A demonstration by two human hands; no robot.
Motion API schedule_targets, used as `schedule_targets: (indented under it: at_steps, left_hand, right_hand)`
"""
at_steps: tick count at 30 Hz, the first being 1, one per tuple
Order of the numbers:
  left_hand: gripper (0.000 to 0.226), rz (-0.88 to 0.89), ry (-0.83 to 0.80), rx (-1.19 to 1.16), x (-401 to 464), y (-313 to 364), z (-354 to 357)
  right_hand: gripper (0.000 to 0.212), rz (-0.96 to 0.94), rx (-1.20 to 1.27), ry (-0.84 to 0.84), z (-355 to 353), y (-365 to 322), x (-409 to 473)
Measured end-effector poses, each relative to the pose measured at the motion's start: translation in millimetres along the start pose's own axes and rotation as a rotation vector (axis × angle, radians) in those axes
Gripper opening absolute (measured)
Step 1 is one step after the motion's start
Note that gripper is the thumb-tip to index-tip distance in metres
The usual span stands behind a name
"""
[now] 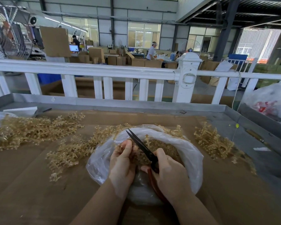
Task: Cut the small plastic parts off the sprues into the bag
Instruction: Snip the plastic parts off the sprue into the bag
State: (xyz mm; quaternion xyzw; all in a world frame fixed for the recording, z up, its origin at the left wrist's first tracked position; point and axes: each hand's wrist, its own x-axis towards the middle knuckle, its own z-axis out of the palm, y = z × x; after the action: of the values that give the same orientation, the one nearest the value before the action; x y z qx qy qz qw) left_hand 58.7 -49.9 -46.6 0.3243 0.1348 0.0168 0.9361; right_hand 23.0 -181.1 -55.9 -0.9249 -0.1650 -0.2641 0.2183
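Observation:
A clear plastic bag [191, 153] stands open in front of me, holding a heap of small amber parts [165, 146]. Over its mouth my left hand [122, 161] pinches an amber sprue [131, 144], mostly hidden by the fingers. My right hand [168, 172] grips black scissors [140, 146] with red-brown handles. Their blades are slightly parted and point up and left, beside the sprue.
Piles of amber sprues lie on the cardboard-covered table: a big pile at left [31, 129], one in the middle left of the bag [71, 151], one at right [212, 140]. A white railing [104, 70] runs behind the table. A filled white bag [272, 101] sits far right.

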Motion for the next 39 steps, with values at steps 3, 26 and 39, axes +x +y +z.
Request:
schedule_targets:
  at_steps: [3,26,39]
  left_hand:
    - [0.01,0.037,-0.007,0.035,0.8,-1.1,0.4]
    - [0.018,-0.021,-0.038,0.168,-7.5,3.7,7.4]
    - [0.019,0.001,-0.017,0.108,-5.3,1.5,5.7]
  right_hand:
    - [0.044,0.001,-0.011,0.032,0.1,1.9,-0.8]
    - [0.05,0.015,0.013,0.003,-0.1,4.2,3.7]
    - [0.04,0.078,0.033,0.068,-1.2,4.4,5.2]
